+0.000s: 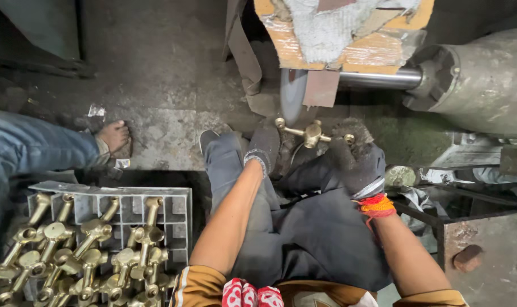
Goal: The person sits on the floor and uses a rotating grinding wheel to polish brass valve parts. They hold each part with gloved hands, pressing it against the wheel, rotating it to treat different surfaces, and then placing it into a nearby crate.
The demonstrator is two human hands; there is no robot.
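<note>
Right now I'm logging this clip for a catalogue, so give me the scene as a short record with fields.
Left hand: left hand in a dark glove, gripping one end of the brass fitting
Right hand: right hand in a dark glove, gripping the other end
Fitting position: held up to the polishing wheel; contact cannot be told
Lap: dark cloth
Beside person: grey crate of brass fittings
Nearby: another person's bare foot
</note>
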